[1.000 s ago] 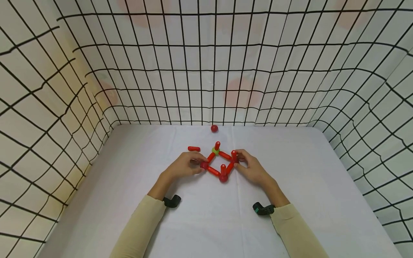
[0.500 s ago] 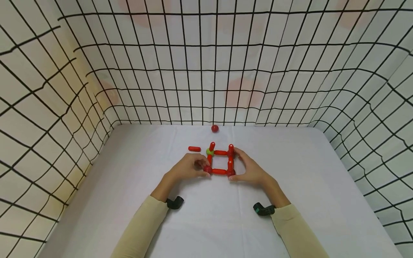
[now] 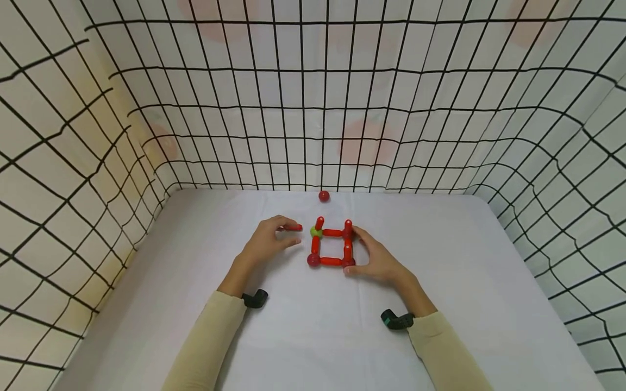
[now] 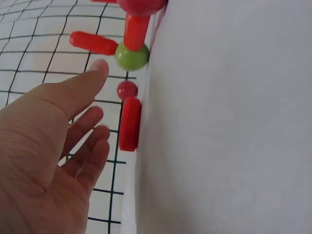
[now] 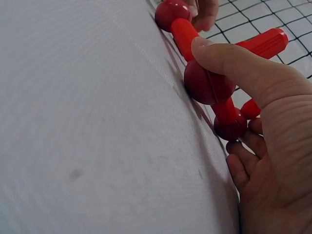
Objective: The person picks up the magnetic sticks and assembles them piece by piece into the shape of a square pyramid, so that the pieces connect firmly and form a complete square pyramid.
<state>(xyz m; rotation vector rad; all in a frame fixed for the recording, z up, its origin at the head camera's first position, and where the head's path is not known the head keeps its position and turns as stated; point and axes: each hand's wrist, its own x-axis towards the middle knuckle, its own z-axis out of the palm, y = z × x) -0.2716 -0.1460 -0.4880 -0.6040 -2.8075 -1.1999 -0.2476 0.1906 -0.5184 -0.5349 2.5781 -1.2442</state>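
A square of red sticks (image 3: pixel 331 262) joined by red balls (image 3: pixel 314 260) and one green ball (image 3: pixel 316 232) lies on the table, several sticks standing up from its corners. My right hand (image 3: pixel 379 262) holds its right side. In the right wrist view the thumb presses the near ball (image 5: pixel 209 83) and the fingers reach the far ball (image 5: pixel 230 124). At the square's left, my left hand (image 3: pixel 266 239) has thumb and fingers spread around a loose red stick (image 3: pixel 294 228). The left wrist view shows a gap between that hand (image 4: pixel 44 136) and the stick (image 4: pixel 130 124).
Behind the square, a single red ball (image 3: pixel 324 196) sits near the table's back edge. Black grid netting (image 3: pixel 313 89) rises behind the white table (image 3: pixel 313 336) and on both sides. Dark bands with small devices (image 3: pixel 256 298) are on both wrists.
The square was turned so its sides line up with the table. My left hand has let go of the front-left ball and moved left to the loose stick. The right thumb shifted to the front-right ball.
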